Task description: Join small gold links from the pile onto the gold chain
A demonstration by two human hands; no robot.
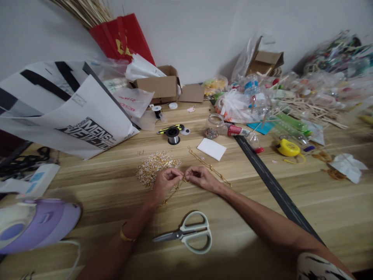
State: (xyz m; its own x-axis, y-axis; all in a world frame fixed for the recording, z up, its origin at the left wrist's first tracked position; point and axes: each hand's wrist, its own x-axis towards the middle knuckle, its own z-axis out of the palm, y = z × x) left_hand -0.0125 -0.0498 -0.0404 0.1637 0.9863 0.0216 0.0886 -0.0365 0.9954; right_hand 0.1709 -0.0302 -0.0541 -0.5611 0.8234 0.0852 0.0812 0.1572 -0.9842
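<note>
My left hand (165,182) and my right hand (202,178) meet over the wooden table (250,217), fingertips pinched together on a thin gold chain (210,167). The chain runs from my fingers away to the upper right, and another stretch hangs down under my left hand. A pile of small gold and clear beaded pieces (154,167) lies just beyond my left hand. A gold bangle sits on my left wrist.
Pale-handled scissors (189,233) lie near me between my forearms. A purple iron (35,223) rests at the left edge. A wire spool (173,136), white pad (211,149), bead jar (213,126), yellow tape measure (288,149) and a large printed bag (72,112) lie farther back.
</note>
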